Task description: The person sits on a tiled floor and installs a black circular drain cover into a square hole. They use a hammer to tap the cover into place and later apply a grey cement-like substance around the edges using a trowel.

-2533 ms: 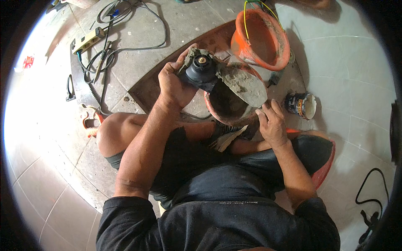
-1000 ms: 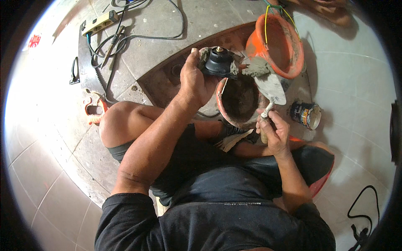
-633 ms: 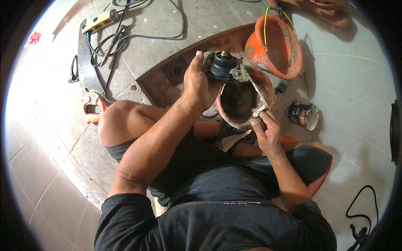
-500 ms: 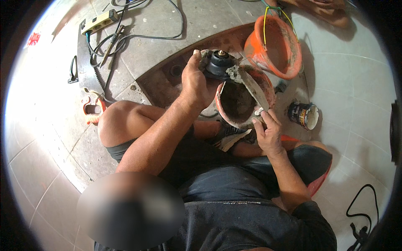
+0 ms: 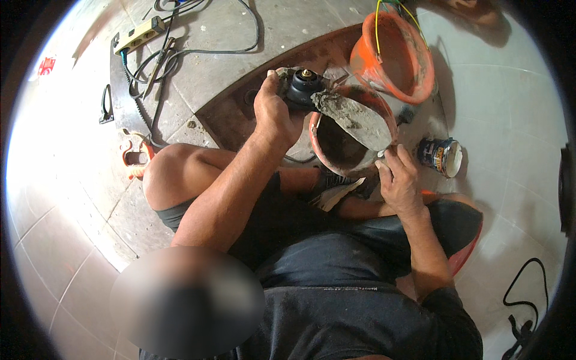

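Observation:
My left hand [image 5: 276,114] is closed around a black round fitting [image 5: 305,90] with a brass-coloured tip pointing up. Grey wet mortar clings to the fitting's edge. My right hand [image 5: 401,185] pinches the near end of a flat trowel blade [image 5: 360,123], smeared with mortar; its handle is hidden in the fingers. The far end of the blade, carrying a lump of mortar, touches or almost touches the right side of the fitting. Below the blade stands an orange bucket [image 5: 317,147] with mortar-stained walls.
A larger orange bucket [image 5: 359,60] with a yellow-green handle stands behind, tilted. At right is a small dark tin [image 5: 433,155]. A handsaw [image 5: 123,108], a power strip [image 5: 141,37] and cables lie at left. Someone's limb [image 5: 480,9] shows at the top right.
The trowel has rolled so more of its flat face shows. My left hand and the fitting have shifted slightly left; my right hand has moved a little right.

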The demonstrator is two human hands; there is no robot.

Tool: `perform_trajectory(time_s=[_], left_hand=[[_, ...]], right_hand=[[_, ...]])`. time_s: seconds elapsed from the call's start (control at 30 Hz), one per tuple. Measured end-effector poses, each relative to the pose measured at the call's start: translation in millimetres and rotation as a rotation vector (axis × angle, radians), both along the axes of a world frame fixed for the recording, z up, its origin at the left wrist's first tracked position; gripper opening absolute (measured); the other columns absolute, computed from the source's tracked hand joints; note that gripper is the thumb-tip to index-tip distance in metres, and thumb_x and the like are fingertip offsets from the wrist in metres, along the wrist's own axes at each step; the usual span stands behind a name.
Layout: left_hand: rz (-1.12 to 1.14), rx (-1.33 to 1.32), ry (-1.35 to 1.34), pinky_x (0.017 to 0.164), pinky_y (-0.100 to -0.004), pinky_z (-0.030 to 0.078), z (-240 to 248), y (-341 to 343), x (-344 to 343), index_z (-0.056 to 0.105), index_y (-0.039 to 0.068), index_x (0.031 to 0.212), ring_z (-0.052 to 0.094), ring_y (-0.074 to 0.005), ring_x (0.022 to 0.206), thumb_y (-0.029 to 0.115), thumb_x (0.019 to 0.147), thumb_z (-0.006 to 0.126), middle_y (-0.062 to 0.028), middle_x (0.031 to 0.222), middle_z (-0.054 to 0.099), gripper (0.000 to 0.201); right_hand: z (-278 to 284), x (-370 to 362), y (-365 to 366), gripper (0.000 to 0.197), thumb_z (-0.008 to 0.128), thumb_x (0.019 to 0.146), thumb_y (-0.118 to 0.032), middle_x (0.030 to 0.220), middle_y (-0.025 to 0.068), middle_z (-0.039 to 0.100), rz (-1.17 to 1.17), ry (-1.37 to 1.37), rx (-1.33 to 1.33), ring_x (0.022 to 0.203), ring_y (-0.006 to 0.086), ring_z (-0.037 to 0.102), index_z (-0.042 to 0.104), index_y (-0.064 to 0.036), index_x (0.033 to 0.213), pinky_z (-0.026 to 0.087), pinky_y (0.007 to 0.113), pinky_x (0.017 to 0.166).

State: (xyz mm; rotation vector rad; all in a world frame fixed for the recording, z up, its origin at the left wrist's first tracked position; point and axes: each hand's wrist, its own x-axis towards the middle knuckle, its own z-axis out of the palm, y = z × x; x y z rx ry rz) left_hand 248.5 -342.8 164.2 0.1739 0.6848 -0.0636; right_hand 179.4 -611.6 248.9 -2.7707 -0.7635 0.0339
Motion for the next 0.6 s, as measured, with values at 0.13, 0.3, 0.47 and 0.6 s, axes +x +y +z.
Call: perform_trajectory(time_s=[0.13, 0.3, 0.47, 0.6], left_hand=[[-0.002, 0.014, 0.004, 0.100, -0.0553, 0.051, -10.0, 0.5, 2.3, 0.054, 0.004, 0.124, 0.067, -0.0338, 0.108, 0.039, 0.109, 0.039, -0.0161, 0.116, 0.067, 0.041], [0.010, 0.039, -0.055, 0.100, -0.0560, 0.051, -14.6, 4.1, 4.8, 0.052, 0.003, 0.127, 0.066, -0.0355, 0.110, 0.040, 0.109, 0.036, -0.0180, 0.119, 0.065, 0.044], [-0.017, -0.021, -0.207, 0.100, -0.0528, 0.051, -15.3, 14.6, 14.2, 0.052, 0.008, 0.129, 0.067, -0.0289, 0.106, 0.042, 0.109, 0.041, -0.0122, 0.118, 0.065, 0.041], [-0.016, -0.176, -0.316, 0.105, -0.0600, 0.045, 2.9, 17.6, 9.5, 0.054, 0.013, 0.131, 0.062, -0.0345, 0.114, 0.040, 0.107, 0.039, -0.0150, 0.122, 0.063, 0.039]], right_hand=[[15.8, 1.2, 7.6, 0.020, 0.066, 0.089, 0.000, 0.100, 0.0252, 0.057, -0.026, 0.089, -0.011, 0.092, 0.0412, 0.062, 0.062, 0.0118, 0.105, 0.050, 0.047, 0.079], [31.7, -0.1, 6.6, 0.027, 0.067, 0.088, -0.003, 0.100, 0.0245, 0.059, -0.025, 0.131, -0.074, 0.087, 0.0417, 0.064, 0.063, 0.0111, 0.110, 0.052, 0.047, 0.077], [46.8, -10.8, 14.3, 0.024, 0.065, 0.088, -0.001, 0.093, 0.0195, 0.062, -0.174, 0.371, 0.240, 0.083, 0.0329, 0.065, 0.065, 0.0079, 0.111, 0.052, 0.039, 0.074], [29.4, -12.3, 27.2, 0.023, 0.063, 0.091, -0.002, 0.098, 0.0163, 0.064, -0.180, 0.238, 0.334, 0.087, 0.0283, 0.064, 0.064, 0.0059, 0.113, 0.051, 0.037, 0.077]])
